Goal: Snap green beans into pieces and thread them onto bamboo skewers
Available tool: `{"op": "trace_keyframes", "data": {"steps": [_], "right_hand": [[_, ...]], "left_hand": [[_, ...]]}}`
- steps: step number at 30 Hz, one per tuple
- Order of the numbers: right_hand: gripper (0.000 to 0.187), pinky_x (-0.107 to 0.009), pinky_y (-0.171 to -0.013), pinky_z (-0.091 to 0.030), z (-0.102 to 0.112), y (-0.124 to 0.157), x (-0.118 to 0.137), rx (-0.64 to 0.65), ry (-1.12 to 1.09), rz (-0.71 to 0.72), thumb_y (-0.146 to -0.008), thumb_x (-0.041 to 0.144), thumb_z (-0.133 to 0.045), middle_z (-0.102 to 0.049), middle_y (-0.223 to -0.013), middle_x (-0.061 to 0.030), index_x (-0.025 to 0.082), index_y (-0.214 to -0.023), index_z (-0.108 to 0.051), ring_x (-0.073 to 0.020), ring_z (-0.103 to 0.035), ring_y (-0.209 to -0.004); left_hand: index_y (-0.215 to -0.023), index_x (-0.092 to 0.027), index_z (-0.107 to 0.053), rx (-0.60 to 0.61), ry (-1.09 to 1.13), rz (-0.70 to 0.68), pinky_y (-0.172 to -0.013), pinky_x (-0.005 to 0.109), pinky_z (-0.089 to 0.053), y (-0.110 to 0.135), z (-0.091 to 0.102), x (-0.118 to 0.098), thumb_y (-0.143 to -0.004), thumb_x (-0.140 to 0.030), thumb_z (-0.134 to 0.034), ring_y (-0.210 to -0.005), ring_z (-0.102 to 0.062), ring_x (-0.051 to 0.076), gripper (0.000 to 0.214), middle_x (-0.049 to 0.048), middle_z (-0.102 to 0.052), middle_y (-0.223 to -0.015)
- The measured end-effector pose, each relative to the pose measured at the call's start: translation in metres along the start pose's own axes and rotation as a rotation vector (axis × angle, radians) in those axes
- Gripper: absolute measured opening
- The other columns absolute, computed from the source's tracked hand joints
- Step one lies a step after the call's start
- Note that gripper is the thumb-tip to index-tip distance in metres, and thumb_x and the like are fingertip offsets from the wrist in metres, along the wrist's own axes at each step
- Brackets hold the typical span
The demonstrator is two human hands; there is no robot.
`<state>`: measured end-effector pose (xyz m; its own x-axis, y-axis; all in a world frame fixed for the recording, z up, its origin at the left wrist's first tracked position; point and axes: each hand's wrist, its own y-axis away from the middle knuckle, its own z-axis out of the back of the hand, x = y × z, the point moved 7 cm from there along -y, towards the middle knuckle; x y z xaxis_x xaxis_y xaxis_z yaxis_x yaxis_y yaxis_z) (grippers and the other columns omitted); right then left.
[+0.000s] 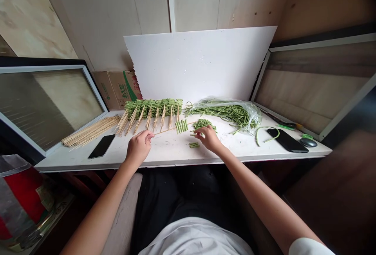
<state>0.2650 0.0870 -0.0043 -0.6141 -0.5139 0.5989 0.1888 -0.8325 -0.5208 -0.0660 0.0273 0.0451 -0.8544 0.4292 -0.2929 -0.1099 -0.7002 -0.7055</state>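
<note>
My left hand point(139, 143) is closed round the end of a thin bamboo skewer point(164, 131), held level above the table. Several cut green bean pieces point(181, 126) sit side by side on the skewer, toward its far end. My right hand point(209, 139) is pinched, with a short bean piece at its fingertips, just in front of a small heap of cut bean pieces point(202, 123). A few loose bean pieces point(194, 145) lie on the table below the right fingers. Finished-looking bean skewers point(152, 108) are stacked in a row at the back left, sticks pointing toward me.
Bare skewers point(91, 130) lie at the left beside a phone point(102, 146). Whole long beans point(226, 113) spill from a clear plastic bag. At the right are another phone point(287, 140) and a dark mouse point(308, 142). A white board point(199, 65) stands behind the table point(164, 157).
</note>
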Motion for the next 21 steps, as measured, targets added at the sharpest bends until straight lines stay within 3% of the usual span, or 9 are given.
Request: {"op": "trace_keyframes", "data": {"steps": [5,10,15,21], "right_hand": [[0.043,-0.039,-0.077,-0.053,0.016,-0.006,-0.021,-0.144,-0.585,-0.282,-0.078,0.062,-0.085,-0.08,-0.098,-0.0093,0.023,-0.094,-0.082,-0.0253,-0.068,-0.089],[0.046,-0.031,-0.077,-0.057,0.006,-0.005,-0.021,-0.103,-1.071,-0.465,-0.066,0.055,-0.096,-0.081,-0.102,-0.008,0.023,-0.095,-0.08,-0.0238,-0.073,-0.099],[0.035,-0.033,-0.088,-0.06,0.0,-0.004,-0.012,-0.046,-1.169,-0.483,-0.073,0.05,-0.094,-0.082,-0.116,-0.0085,0.026,-0.096,-0.082,-0.0295,-0.071,-0.123],[0.03,-0.031,-0.092,-0.061,-0.005,-0.004,-0.007,-0.01,-1.22,-0.485,-0.081,0.046,-0.09,-0.081,-0.122,-0.0089,0.024,-0.1,-0.083,-0.0293,-0.068,-0.133]], "left_hand": [[-0.089,-0.023,-0.072,-0.013,0.017,-0.002,-0.067,0.029,-0.046,0.0,0.001,0.001,-0.097,-0.02,-0.053,-0.071,-0.068,0.021,0.021,0.003,-0.074,-0.077],[-0.091,-0.022,-0.073,0.009,0.031,0.001,-0.069,0.03,-0.046,0.001,-0.002,-0.001,-0.098,-0.021,-0.051,-0.073,-0.068,0.022,0.023,0.0032,-0.073,-0.077],[-0.091,-0.022,-0.073,0.013,0.041,-0.007,-0.07,0.03,-0.046,0.002,-0.004,-0.003,-0.097,-0.02,-0.051,-0.073,-0.068,0.022,0.023,0.0034,-0.073,-0.078],[-0.091,-0.021,-0.073,0.007,0.028,0.001,-0.07,0.031,-0.046,0.002,-0.004,-0.004,-0.097,-0.021,-0.051,-0.074,-0.068,0.022,0.023,0.0046,-0.075,-0.08]]}}
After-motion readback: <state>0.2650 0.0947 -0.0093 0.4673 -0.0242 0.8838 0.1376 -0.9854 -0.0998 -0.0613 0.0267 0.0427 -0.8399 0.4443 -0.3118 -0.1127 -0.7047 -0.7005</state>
